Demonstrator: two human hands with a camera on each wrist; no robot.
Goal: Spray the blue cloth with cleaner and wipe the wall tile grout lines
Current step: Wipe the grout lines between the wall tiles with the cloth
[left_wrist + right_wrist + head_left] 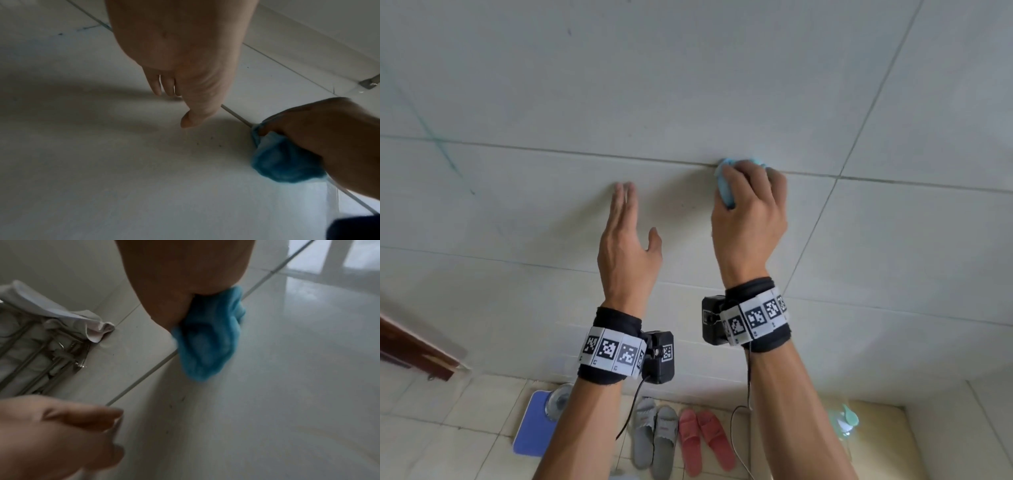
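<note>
**Head view: cloth bunched on the grout seam, spare hand braced beside it**

The right hand [748, 212] curls its fingers round the blue cloth [724, 186], wadded into a ball, not spread flat. Bunching it this way seems meant to give a firm pad that can be pushed into a narrow joint. The wad is pressed against the tiled wall [688, 85], right on the horizontal grout line [585, 154], a little short of where that line crosses a vertical joint further right. Blue folds spill out past the knuckles above and on the thumb side, touching the seam.

The left hand [628, 240] holds nothing. Its fingers are straight and close together, the thumb splayed, and the fingertips reach the tile just below the same seam. I judge it is there to steady the body while the other arm scrubs; whether it bears real weight cannot be told.

The spray bottle [847, 419] stands on the floor near the wall's lower right corner, so spraying looks finished and wiping is the step in hand. Slippers [654, 435] and a blue scale [534, 428] lie along the wall's foot.
</note>
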